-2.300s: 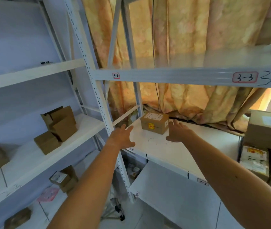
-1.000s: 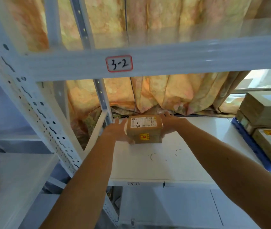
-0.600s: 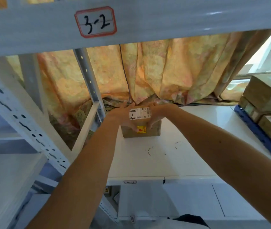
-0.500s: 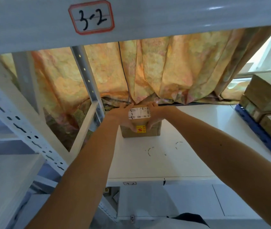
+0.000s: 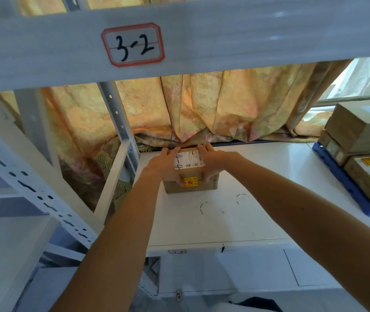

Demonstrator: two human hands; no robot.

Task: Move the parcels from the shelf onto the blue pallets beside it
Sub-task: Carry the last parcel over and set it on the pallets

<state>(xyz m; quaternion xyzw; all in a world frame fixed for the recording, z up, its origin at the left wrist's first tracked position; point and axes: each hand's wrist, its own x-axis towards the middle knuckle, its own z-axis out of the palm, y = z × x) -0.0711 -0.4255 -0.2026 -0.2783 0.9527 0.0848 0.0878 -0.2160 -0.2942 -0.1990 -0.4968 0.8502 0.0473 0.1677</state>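
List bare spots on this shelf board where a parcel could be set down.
Bare: shelf board from the parcel to its front edge, and rightward to the blue pallet. Crowded: pallet stacked with boxes; both hands, left hand and right hand, clasp the parcel by the curtain.

Matt cardboard parcel [image 5: 190, 184], glossy white shelf [image 5: 224, 212]

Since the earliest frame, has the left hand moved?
Yes. The left hand has gone from near the shelf's front edge deeper toward the curtain, past the pen marks, and now closes its grip on the parcel's left side.
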